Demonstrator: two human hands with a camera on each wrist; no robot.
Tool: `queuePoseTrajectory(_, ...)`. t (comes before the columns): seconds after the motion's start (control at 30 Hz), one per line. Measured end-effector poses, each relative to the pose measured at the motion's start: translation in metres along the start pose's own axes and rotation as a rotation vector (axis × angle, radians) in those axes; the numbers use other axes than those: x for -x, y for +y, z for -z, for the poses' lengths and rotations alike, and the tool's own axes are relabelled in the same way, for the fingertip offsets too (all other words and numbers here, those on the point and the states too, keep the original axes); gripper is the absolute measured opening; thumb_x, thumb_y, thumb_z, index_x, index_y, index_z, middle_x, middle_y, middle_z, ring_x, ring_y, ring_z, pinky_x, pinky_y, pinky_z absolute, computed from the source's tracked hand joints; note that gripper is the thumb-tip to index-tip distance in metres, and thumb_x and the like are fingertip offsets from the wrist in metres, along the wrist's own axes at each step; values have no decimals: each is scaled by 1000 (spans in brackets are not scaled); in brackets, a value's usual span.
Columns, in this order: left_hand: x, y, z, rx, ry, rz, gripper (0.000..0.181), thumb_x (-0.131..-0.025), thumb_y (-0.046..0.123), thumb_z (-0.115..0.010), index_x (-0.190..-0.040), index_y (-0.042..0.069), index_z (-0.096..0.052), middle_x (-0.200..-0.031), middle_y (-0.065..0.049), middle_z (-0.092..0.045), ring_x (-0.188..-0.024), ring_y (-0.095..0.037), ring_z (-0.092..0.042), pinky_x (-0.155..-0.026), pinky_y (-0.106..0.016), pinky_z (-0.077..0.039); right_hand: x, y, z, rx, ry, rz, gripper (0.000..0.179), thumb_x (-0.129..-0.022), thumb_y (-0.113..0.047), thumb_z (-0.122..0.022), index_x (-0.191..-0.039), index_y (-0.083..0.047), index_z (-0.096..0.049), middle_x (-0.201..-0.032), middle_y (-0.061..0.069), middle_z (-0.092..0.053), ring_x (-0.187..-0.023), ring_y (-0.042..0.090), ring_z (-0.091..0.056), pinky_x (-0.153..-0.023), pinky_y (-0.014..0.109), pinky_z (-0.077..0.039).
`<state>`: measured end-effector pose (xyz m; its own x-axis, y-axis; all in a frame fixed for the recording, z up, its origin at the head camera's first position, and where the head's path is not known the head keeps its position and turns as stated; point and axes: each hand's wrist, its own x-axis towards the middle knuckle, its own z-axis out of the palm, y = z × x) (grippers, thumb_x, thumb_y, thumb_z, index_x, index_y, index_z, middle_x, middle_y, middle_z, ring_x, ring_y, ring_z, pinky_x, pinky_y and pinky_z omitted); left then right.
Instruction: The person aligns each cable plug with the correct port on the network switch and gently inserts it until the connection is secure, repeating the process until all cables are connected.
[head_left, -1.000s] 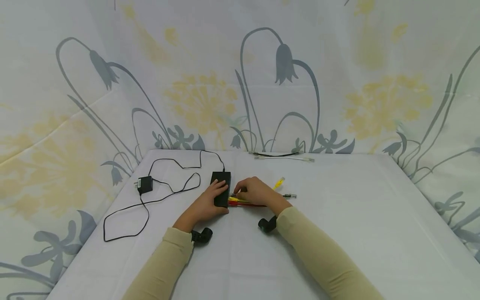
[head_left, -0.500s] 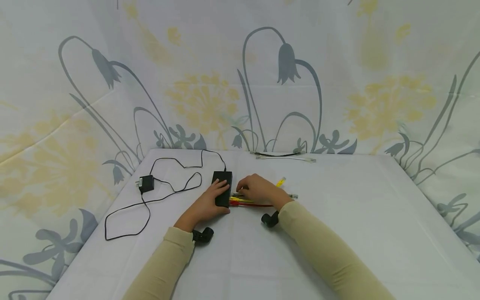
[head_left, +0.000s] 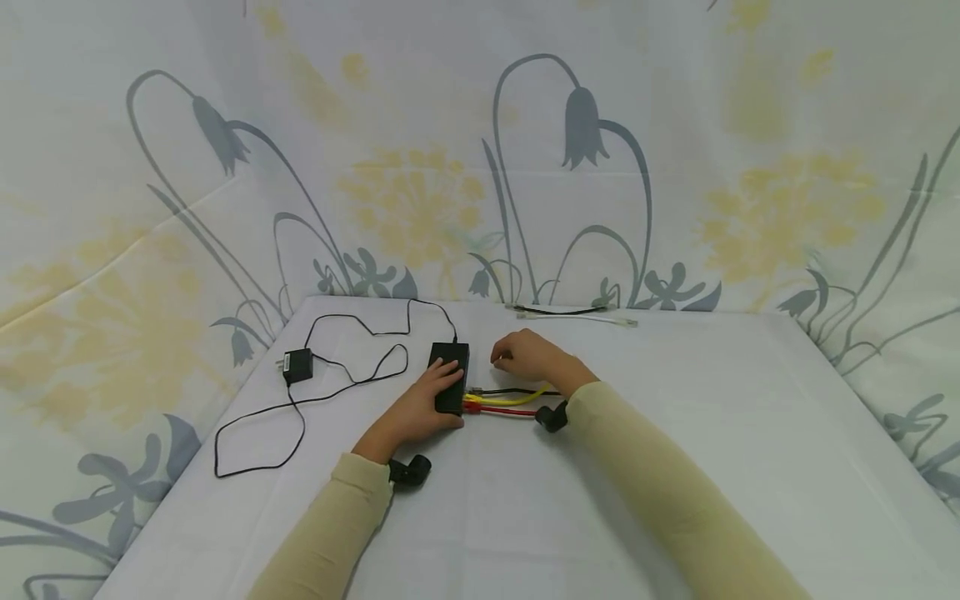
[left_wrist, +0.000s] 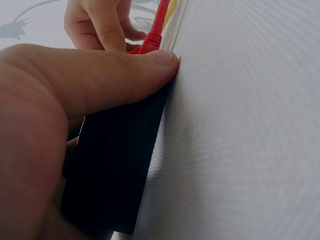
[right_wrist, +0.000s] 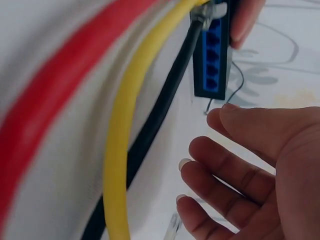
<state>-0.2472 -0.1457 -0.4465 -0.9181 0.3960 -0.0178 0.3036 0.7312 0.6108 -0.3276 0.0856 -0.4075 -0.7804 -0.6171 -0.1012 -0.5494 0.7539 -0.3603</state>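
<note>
Black box (head_left: 452,398), one: on the white tabletop (head_left: 465,533), its port side facing right, and the landmark for every entry I make here. Left hand (head_left: 416,411), one: on the box, fingers spread across its top and thumb bent round its near end, so I read it as gripping the box; my left wrist feed puts the thumb tip just beside the red boot. Right hand (head_left: 534,357), one: near the box, to its right, fingers loosely bent and slightly apart, grasping nothing. Red cable (head_left: 510,412), yellow cable (head_left: 510,403) and black cable (head_left: 517,390), one each: listed from near to far, their ends at the box's right side, running rightward from it. Clear plug (right_wrist: 200,12), one: on the black cable, at the box's row of blue ports (right_wrist: 212,65); I cannot tell how deep it sits. Power adapter (head_left: 298,365), one: well left of the box. Thin cord (head_left: 409,317): from the box's far end, looping out to its left. White cable (head_left: 577,317) and short black cable (head_left: 558,312), one each: beyond the box, to its right.
</note>
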Motion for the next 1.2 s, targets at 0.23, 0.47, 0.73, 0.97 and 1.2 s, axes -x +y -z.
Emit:
queuePoseTrajectory(0.23, 0, 2, 1, 3, -7, 12, 82, -80, 29, -79, -150, 16, -38, -162, 2, -23, -152, -24, -6, -118, -54, -21, -6, 9, 5, 4, 19, -27, 22, -96, -20, -58, -113, -13, -70, -114, 8, -69, -103, 23, -63, -90, 40, -52)
queuePoseTrajectory(0.47, 1, 4, 3, 0, -13, 6, 81, -81, 28, -79, -150, 14, -39, -161, 0, -24, -152, -25, -6, -119, -53, -20, -9, 17, 10, 14, 52, -56, 26, -95, -20, -60, -118, -10, -68, -120, 11, -66, -113, 27, -60, -96, 42, -49)
queuePoseTrajectory(0.73, 0, -1, 1, -13, -10, 0, 81, -81, 29, -79, -150, 14, -39, -161, 1, -24, -152, -24, -6, -119, -52, -21, -13, 22, 17, -16, 79, -98, 32, -94, -19, -62, -124, -8, -65, -125, 15, -63, -117, 31, -58, -99, 44, -47)
queuePoseTrajectory(0.97, 0, -1, 0, -6, -12, -7, 81, -81, 29, -78, -150, 15, -38, -162, 2, -23, -152, -24, -6, -119, -52, -22, -15, 30, 20, -77, 74, -188, 41, -94, -18, -62, -133, -8, -58, -139, 16, -54, -130, 34, -48, -106, 47, -42)
queuePoseTrajectory(1.2, 0, -3, 1, -9, -6, -17, 81, -81, 29, -78, -150, 14, -38, -162, 2, -23, -152, -24, -6, -118, -51, -22, -20, 42, 21, -57, 93, -264, 49, -94, -21, -62, -140, -8, -52, -145, 16, -49, -137, 36, -41, -111, 50, -37)
